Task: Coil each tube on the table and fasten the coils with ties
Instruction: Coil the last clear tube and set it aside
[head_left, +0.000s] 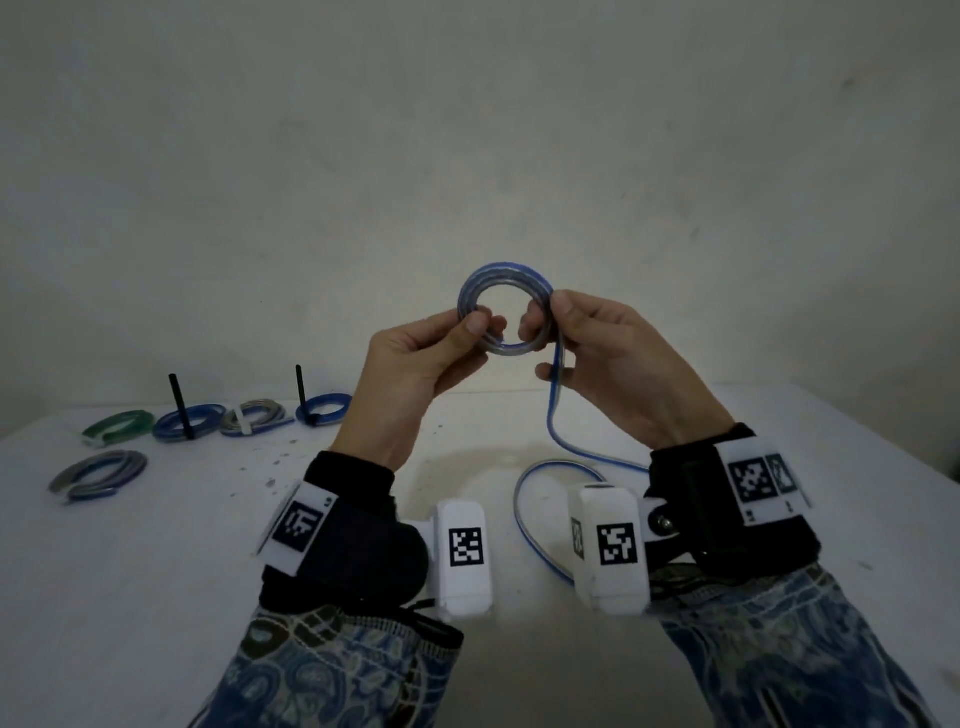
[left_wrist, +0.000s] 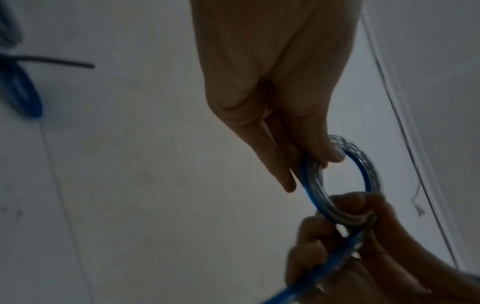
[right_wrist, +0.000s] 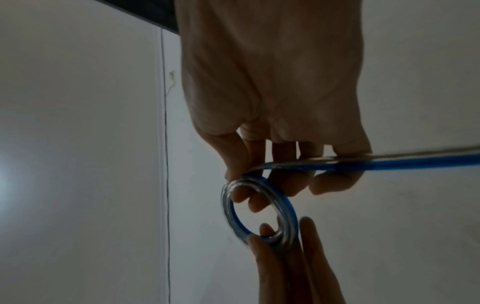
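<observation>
A blue and clear tube is partly wound into a small coil (head_left: 504, 291) that I hold up above the white table (head_left: 208, 545). My left hand (head_left: 470, 330) pinches the coil's left side between thumb and fingers. My right hand (head_left: 543, 325) pinches the right side, and the loose tail (head_left: 558, 384) runs down through its curled fingers. The tail loops on the table (head_left: 524, 499) between my wrists. The left wrist view shows the coil (left_wrist: 369, 170) held by both hands, as does the right wrist view, coil (right_wrist: 285, 199), tail (right_wrist: 389, 163).
At the far left of the table lie several finished coils: a green one (head_left: 117, 425), blue ones (head_left: 188, 421) (head_left: 324, 408) with upright black ties (head_left: 176, 400), a grey one with a white tie (head_left: 252, 418), and a grey-blue one (head_left: 98, 475) nearer me. A wall stands close behind.
</observation>
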